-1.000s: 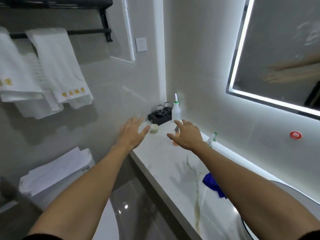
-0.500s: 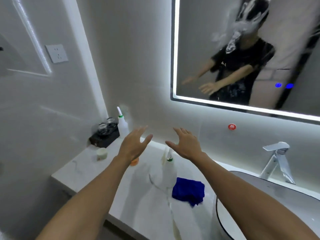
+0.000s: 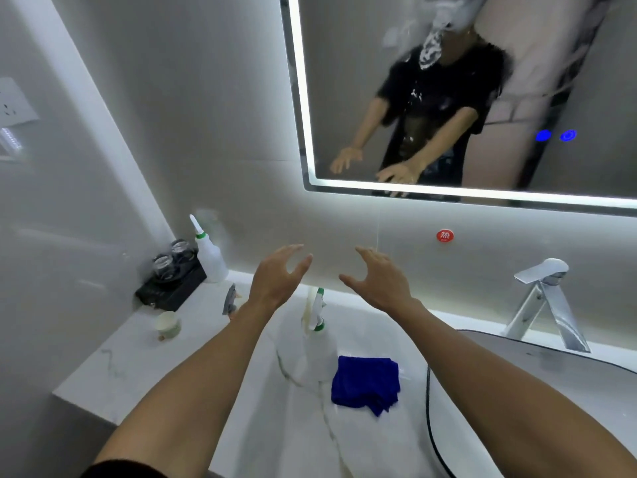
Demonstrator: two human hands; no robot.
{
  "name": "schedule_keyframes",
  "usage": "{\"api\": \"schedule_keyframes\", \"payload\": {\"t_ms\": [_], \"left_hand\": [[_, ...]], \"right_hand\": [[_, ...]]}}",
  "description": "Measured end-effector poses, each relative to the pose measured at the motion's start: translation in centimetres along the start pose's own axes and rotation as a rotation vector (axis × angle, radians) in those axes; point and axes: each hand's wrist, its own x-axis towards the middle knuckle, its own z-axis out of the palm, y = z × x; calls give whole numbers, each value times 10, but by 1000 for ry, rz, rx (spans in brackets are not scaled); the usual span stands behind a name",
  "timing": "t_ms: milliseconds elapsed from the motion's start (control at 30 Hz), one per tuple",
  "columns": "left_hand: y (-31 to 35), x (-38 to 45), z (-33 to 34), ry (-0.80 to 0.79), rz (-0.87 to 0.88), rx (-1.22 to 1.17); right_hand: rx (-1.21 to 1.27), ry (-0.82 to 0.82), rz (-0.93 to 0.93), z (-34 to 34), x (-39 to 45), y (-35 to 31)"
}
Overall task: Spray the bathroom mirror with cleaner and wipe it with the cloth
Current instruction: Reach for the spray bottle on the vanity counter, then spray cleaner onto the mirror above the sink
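Both hands are held out above the table with nothing in them: the left hand (image 3: 275,281) is spread, fingers straight and thumb apart, and the right hand (image 3: 377,277) is likewise spread, its fingers only slightly bent. Just below and between the two wrists the spray bottle (image 3: 319,343) is seen, standing on the white marbled table (image 3: 144,367) with its green-and-white trigger head uppermost. Its body is clear plastic and is judged to be light, fairly stiff, and perhaps slick if wetted; the narrow neck under the trigger is judged the best place to take hold, so that a finger can be laid on the lever. Neither hand is touching it; it lies nearer the person than the fingertips, so a hand would have to be drawn back and lowered.

Just beside the bottle, toward the right forearm, the blue cloth (image 3: 365,382) is lying folded and flat on the table. It is judged soft and limp, easily gathered by pinching the top folds. The mirror (image 3: 344,81), lit along its edge, is mounted on the wall above and beyond the hands, well apart from them, and whitish smears are seen on the upper glass
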Motion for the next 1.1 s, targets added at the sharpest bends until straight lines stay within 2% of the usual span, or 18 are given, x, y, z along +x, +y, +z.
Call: {"api": "schedule_keyframes", "payload": {"t_ms": [200,333,433,633,767,967,1033,1100], "left_hand": [[-31,12,14,-10,18,-86],[-61,7,26,-93,8,-127],[-76,0,38,-147,-22,-199],[-114,-41,73,-177,-184,-387],[-145,-81,101,-153,-363,-480],[-181,-116,150,-386,-427,-330],[-178,-113,162,-461,-395,-356],[-172,-108,170,-470,-352,-444]], "right_hand": [[-77,-52,19,25,4,-8],[-95,-65,42,49,0,-16],[-29,-11,74,67,-6,-19],[141,22,140,105,-34,-16],[272,141,209,132,-55,-10],[435,118,252,172,-68,4],[451,93,247,181,-66,10],[463,43,248,189,-61,11]]}}
